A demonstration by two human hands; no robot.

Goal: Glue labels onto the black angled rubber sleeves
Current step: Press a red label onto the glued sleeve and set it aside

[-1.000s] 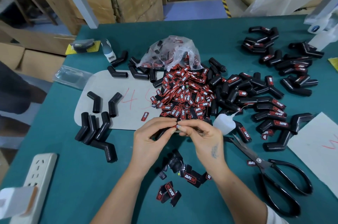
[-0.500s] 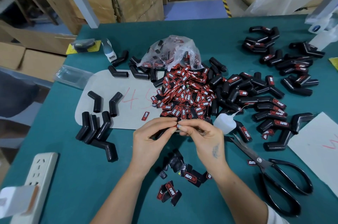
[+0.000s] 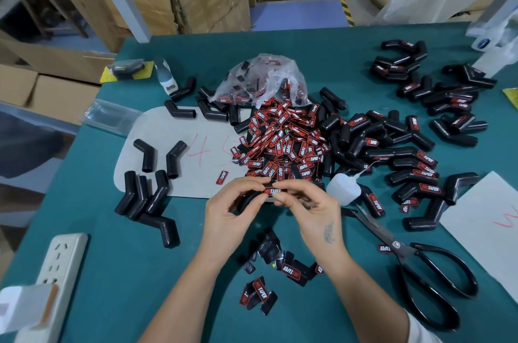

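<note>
I see both hands meet over the near edge of the teal table point(image 3: 84, 202). My left hand point(image 3: 232, 212) curls round a black sleeve point(image 3: 248, 200), thumb and forefinger pinching one end of a red label point(image 3: 272, 191); my right hand point(image 3: 309, 206) pinches the other end. The label's long axis runs left to right, its lettering upright to me. Just beyond lies the label heap point(image 3: 283, 140), the glue bottle point(image 3: 342, 189) beside it, scissors point(image 3: 420, 267) at right.

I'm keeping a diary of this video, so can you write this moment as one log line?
step: pressing label on | left hand: holds black sleeve | right hand: pinches label | glue bottle: lying on table | scissors: idle
</note>
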